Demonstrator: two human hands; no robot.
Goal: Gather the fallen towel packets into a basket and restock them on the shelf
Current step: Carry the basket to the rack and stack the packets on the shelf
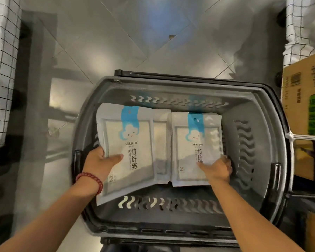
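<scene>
Currently, the left grip (102, 160) pinches a towel packet (129, 148) marked "yunlei" and "竹纤维", tilted over the basket (171, 84) rim. To its right, the right grip (219, 169) clasps a matching packet (189, 151) lying inside the basket.

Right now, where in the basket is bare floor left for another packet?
Bare floor shows in narrow strips: between the right packet and the basket's right wall, and along its near wall. Left and middle are crowded: the left hand holds the left packet over the middle packet; the right hand grips the right packet.
</scene>
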